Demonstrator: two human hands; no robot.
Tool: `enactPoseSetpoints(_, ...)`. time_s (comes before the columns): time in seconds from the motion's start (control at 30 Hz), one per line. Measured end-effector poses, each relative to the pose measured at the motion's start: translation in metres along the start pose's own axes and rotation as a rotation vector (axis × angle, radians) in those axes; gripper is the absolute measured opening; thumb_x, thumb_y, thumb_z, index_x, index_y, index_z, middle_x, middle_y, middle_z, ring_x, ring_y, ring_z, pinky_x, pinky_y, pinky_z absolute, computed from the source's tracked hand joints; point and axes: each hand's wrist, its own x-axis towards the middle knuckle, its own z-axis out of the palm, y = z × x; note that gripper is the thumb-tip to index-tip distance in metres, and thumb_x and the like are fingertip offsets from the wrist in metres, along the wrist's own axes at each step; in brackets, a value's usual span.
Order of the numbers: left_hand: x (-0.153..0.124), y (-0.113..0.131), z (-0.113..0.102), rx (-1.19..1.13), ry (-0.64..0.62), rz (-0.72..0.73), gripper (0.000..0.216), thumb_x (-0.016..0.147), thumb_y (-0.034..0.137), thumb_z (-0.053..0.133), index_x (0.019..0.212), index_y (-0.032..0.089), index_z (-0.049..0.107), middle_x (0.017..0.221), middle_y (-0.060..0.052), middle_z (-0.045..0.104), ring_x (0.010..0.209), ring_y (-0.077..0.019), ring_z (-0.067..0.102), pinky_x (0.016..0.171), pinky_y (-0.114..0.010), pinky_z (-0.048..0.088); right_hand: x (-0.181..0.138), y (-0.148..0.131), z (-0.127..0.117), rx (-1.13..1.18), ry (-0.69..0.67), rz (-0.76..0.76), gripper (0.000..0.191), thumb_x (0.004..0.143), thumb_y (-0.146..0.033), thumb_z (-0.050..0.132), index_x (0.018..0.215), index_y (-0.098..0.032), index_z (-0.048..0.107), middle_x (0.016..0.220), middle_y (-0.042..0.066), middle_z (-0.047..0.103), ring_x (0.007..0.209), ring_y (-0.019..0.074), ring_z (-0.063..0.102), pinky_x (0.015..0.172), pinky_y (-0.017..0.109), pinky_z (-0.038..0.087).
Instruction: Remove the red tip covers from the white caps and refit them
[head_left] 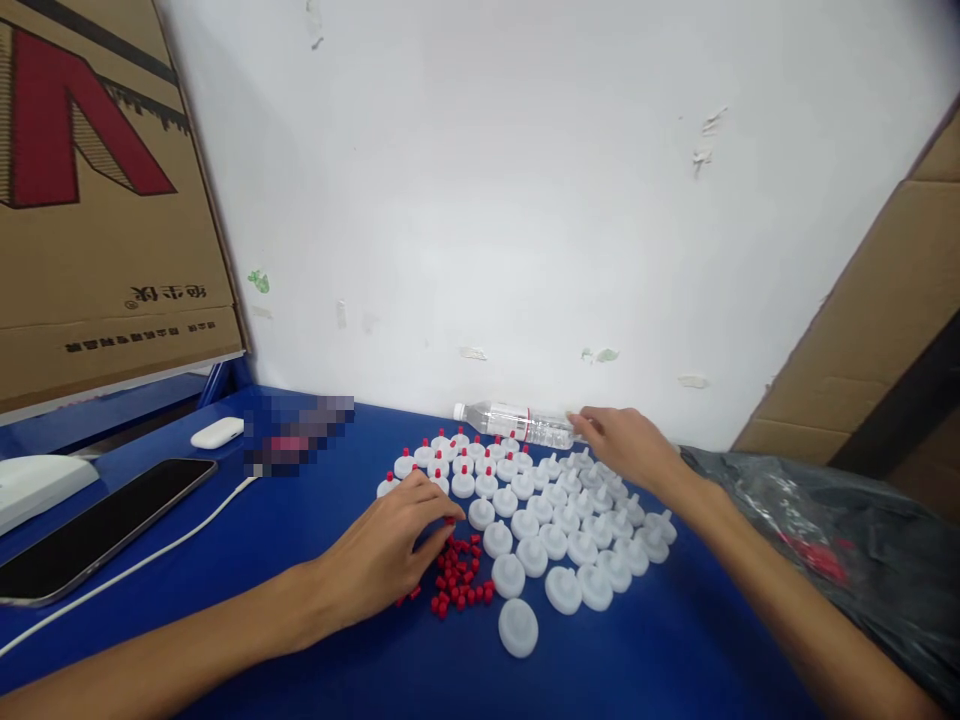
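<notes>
My left hand [397, 530] is closed in a pinch on a small red cap [450, 520], over a loose pile of red caps [459, 575]. My right hand [626, 440] reaches to the back, its thumb and fingers closed around the base end of a clear plastic bottle [510, 422]. That bottle lies on its side along the wall. Between my hands spread many white round plastic pieces with a short central spout [531, 555]. Those at the back left carry red caps on their spouts [463, 482]; the ones to the right have bare spouts [600, 530].
On the blue table [315, 680] at left lie a phone [105, 530], a white cable [172, 550] and a small white case [217, 432]. A cardboard box [112, 260] stands behind them. A dark plastic bag [870, 560] lies at right, and a white wall [487, 200] bounds the back.
</notes>
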Motion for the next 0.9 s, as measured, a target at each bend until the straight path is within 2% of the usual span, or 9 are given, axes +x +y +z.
enactPoseSetpoints(0.13,-0.001,-0.003,0.002,0.007,-0.029,0.015,0.016,0.101,0.019,0.058,0.11,0.023,0.07,0.102,-0.005,0.07,0.101,-0.0223,0.06,0.09,-0.037,0.051,-0.008,-0.032,-0.001,0.147,-0.045,-0.324,0.047,0.108,-0.048,0.031,0.102,-0.025,0.071,0.097,0.004,0.076,0.089,0.0217,0.069,0.076,0.03,0.045)
enactPoseSetpoints(0.23,-0.002,-0.004,0.003,0.012,-0.038,0.01,0.015,0.101,0.019,0.06,0.111,0.022,0.07,0.106,-0.006,0.068,0.103,-0.0228,0.059,0.091,-0.037,0.051,-0.016,-0.049,0.007,0.179,-0.069,-0.429,0.054,0.11,-0.048,0.026,0.089,-0.024,0.07,0.083,0.004,0.073,0.077,0.021,0.068,0.071,0.031,0.045)
enactPoseSetpoints(0.33,-0.001,-0.005,0.004,0.016,-0.048,0.006,0.017,0.1,0.019,0.061,0.114,0.023,0.07,0.106,-0.006,0.067,0.104,-0.0229,0.058,0.09,-0.036,0.051,-0.02,-0.055,0.014,0.19,-0.057,-0.471,0.056,0.11,-0.047,0.025,0.084,-0.022,0.067,0.08,0.004,0.072,0.076,0.021,0.067,0.071,0.032,0.046)
enactPoseSetpoints(0.47,-0.001,-0.003,0.002,0.018,-0.041,-0.001,0.019,0.101,0.022,0.059,0.117,0.024,0.07,0.107,-0.005,0.067,0.104,-0.0228,0.059,0.091,-0.036,0.051,-0.018,-0.054,0.007,0.211,0.049,-0.446,0.053,0.11,-0.046,0.026,0.093,-0.021,0.07,0.093,0.007,0.074,0.09,0.0235,0.069,0.081,0.035,0.048)
enactPoseSetpoints(0.57,-0.001,0.003,-0.002,0.006,-0.001,-0.007,0.019,0.104,0.023,0.052,0.114,0.023,0.069,0.109,-0.006,0.066,0.105,-0.0229,0.058,0.094,-0.039,0.05,-0.019,-0.056,-0.006,0.229,0.149,-0.401,0.042,0.106,-0.053,0.041,0.109,-0.022,0.07,0.109,0.008,0.074,0.102,0.0263,0.068,0.09,0.039,0.048)
enactPoseSetpoints(0.63,-0.001,0.008,-0.006,-0.002,0.042,-0.014,0.02,0.105,0.023,0.048,0.117,0.023,0.065,0.113,-0.006,0.064,0.108,-0.0231,0.056,0.098,-0.041,0.047,-0.023,-0.065,-0.014,0.242,0.187,-0.421,0.034,0.099,-0.055,0.058,0.111,-0.025,0.068,0.111,0.006,0.073,0.099,0.025,0.068,0.086,0.038,0.049)
enactPoseSetpoints(0.7,-0.001,0.012,-0.008,-0.012,0.087,-0.019,0.021,0.106,0.024,0.046,0.122,0.025,0.059,0.117,-0.005,0.063,0.111,-0.0228,0.055,0.103,-0.043,0.043,-0.032,-0.08,-0.02,0.231,0.209,-0.505,0.025,0.095,-0.045,0.068,0.108,-0.025,0.066,0.108,0.004,0.073,0.093,0.023,0.068,0.08,0.035,0.049)
enactPoseSetpoints(0.77,-0.002,0.014,-0.01,-0.028,0.118,-0.02,0.019,0.106,0.026,0.045,0.123,0.025,0.054,0.117,-0.004,0.062,0.109,-0.0221,0.054,0.102,-0.043,0.042,-0.042,-0.099,-0.024,0.175,0.204,-0.629,0.014,0.097,-0.031,0.066,0.108,-0.023,0.063,0.106,0.004,0.072,0.09,0.0225,0.068,0.077,0.035,0.049)
enactPoseSetpoints(0.9,-0.002,0.01,-0.01,-0.02,0.165,-0.028,0.011,0.106,0.028,0.045,0.1,0.023,0.052,0.096,-0.001,0.058,0.09,-0.0205,0.053,0.083,-0.036,0.044,-0.058,-0.127,-0.028,0.15,0.119,-0.806,0.017,0.095,-0.018,0.062,0.111,-0.021,0.054,0.096,0.003,0.072,0.081,0.0215,0.068,0.073,0.036,0.049)
